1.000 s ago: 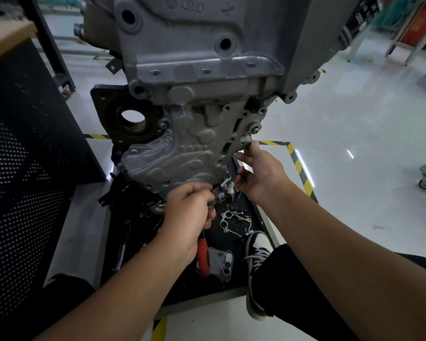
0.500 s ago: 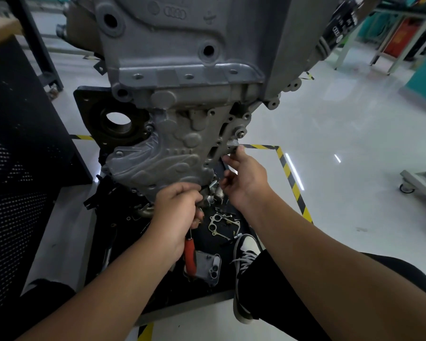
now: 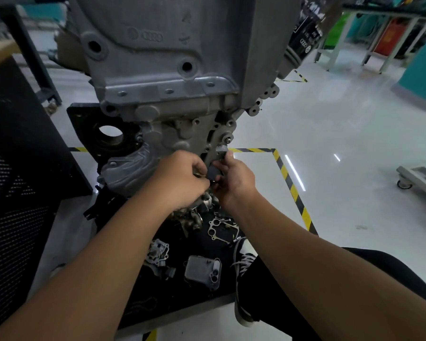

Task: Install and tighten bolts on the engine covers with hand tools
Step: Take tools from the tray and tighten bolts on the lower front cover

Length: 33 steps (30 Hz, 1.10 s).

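A large grey cast-metal engine block (image 3: 162,70) stands upright on a black tray-like stand base (image 3: 182,303), and at its lower front sits a grey ribbed engine cover (image 3: 130,168) with bolt bosses along its edge. Both bare hands meet at the cover's lower right edge. The left hand (image 3: 180,178) is curled into a loose fist with its knuckles against the cover, fingers drawn together around something small that cannot be made out. The right hand (image 3: 234,183) is just beside it, nearly touching, thumb raised against a small grey metal tab (image 3: 221,151) on the cover's edge while its other fingers pinch toward a dark spot between the two hands; whether they are clamped on a bolt or a tool cannot be told. One silver bolt head (image 3: 228,138) shows in a boss just above the right thumb. On the stand base below the hands lie loose parts: a thin silver metal gasket plate (image 3: 218,228), a grey rectangular housing with two round ports (image 3: 203,271), and a small grey cast bracket with holes (image 3: 158,253). A black-and-white laced sneaker (image 3: 244,264) rests at the base's right edge, over a glossy white floor (image 3: 342,143) marked with yellow-and-black hazard tape (image 3: 290,183)
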Tool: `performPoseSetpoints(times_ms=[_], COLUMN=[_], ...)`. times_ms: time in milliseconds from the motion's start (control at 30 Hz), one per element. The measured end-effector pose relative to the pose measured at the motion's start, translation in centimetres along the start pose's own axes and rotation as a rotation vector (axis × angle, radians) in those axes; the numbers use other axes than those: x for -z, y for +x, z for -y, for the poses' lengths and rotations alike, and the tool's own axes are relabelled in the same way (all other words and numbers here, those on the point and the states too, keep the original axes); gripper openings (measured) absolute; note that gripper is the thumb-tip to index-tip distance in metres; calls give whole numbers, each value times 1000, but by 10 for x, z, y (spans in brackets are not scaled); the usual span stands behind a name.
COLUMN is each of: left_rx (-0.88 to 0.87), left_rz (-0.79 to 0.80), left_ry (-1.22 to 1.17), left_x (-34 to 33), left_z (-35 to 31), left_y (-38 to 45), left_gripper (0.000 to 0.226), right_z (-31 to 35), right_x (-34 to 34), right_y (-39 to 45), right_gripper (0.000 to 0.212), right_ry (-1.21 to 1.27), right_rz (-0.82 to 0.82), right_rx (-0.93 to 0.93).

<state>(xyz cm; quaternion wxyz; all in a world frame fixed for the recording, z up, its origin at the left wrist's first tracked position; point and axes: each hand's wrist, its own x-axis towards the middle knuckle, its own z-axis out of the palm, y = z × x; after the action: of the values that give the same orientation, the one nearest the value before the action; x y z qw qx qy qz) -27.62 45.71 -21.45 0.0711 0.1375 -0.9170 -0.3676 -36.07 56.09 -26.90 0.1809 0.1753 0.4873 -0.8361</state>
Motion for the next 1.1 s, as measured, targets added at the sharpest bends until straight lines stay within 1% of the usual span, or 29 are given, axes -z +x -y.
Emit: performPoseSetpoints(times_ms=[100,167,267,400,467,567,667,767,867,933,1000,1033,1100], left_rx=[-25,-12,51,145,191,267,344,369,370,363,360,353,336], left_rz=[49,99,126,93,76,-2,-63,-79,-83,-95,-114,-122,-134], left_ry=[147,158,111,74,44,-21,-76,-89,-74,-41,-7,9,53], left_x=[14,25,47,74,86,99,110,116,118,116,114,112,107], left_z=[-3,-1,12,36,46,59,73,85,91,93,94,95,96], left_y=[-3,-7,-15,-25,-28,-30,-30,-28,-24,-21,-18,-16,-14], left_gripper=[18,18,14,26,24,15,9,8,15,27,40,43,42], right_z=[0,1,0,-1,-2,-6,-4,-3,-3,-4,-6,-7,-7], right_x=[3,5,8,9,8,7,3,-1,-3,-6,-8,-9,-9], right_y=[1,-1,-2,-4,-5,-7,-10,-9,-10,-10,-9,-10,-11], right_gripper=[23,24,18,25,26,23,28,24,24,27,24,23,24], right_ry=[0,4,-30,-98,-115,-107,-87,-91,-34,-19,-23,-18,8], right_rz=[5,27,45,21,22,13,0,-23,-28,-28,-37,-45,-58], right_rx=[-12,-12,68,124,134,143,117,113,61,57,79,84,71])
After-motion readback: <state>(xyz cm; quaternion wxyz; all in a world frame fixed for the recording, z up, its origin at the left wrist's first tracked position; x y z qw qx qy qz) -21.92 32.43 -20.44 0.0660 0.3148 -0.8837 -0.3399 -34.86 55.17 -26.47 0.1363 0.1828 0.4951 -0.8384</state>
